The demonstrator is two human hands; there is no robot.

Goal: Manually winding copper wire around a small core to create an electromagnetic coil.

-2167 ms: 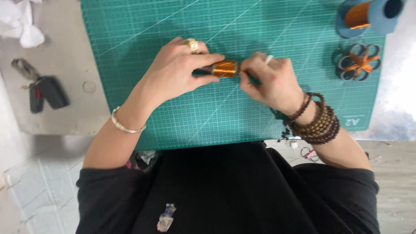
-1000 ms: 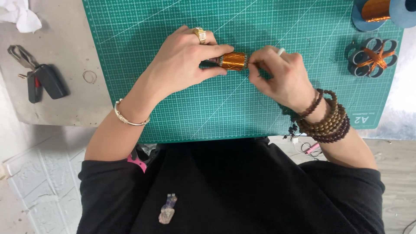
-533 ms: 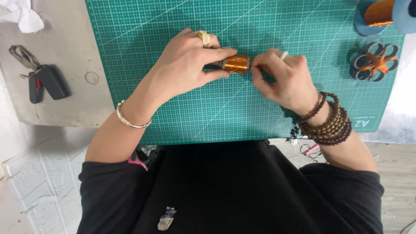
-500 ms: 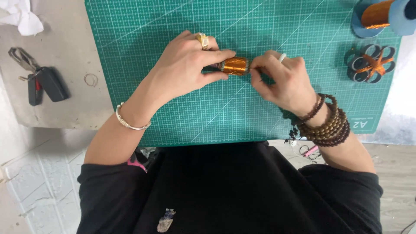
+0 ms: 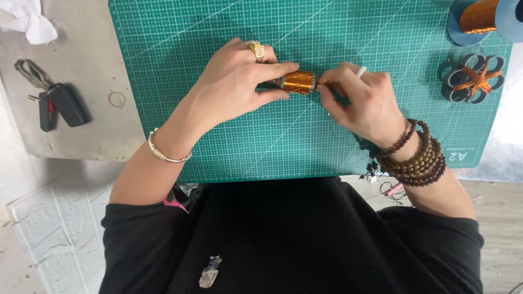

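The green cutting mat (image 5: 229, 136) covers most of the grey table (image 5: 81, 125) and carries all the work. At the mat's centre, both hands meet on a small copper-wound coil (image 5: 298, 82), held just above the mat surface with its axis lying left to right.

The left hand (image 5: 234, 90) comes in from 8 o'clock and is closed around the coil's left end, thumb below and forefinger above; a gold ring sits on one finger and a silver bangle on the wrist. The right hand (image 5: 362, 100) comes in from 4 o'clock with its fingertips pinched at the coil's right end. Whether it grips the coil body or a strand of wire there cannot be told; no loose strand is resolved. A white stub shows between its fingers, and dark bead bracelets wrap the wrist.

Status, judged from the present layout: the coil's winding looks full and even across its visible width, so the winding appears largely complete. The fine handling at its right end suggests that finishing of that end remains open.

At 2 o'clock, a large blue spool of copper wire (image 5: 479, 16) lies at the mat's corner. Just below it, at 3 o'clock, rests a dark looped core with copper wire crossed over it (image 5: 473, 79), well apart from the hands. At 9 o'clock, off the mat, lie a bunch of keys (image 5: 52, 98).
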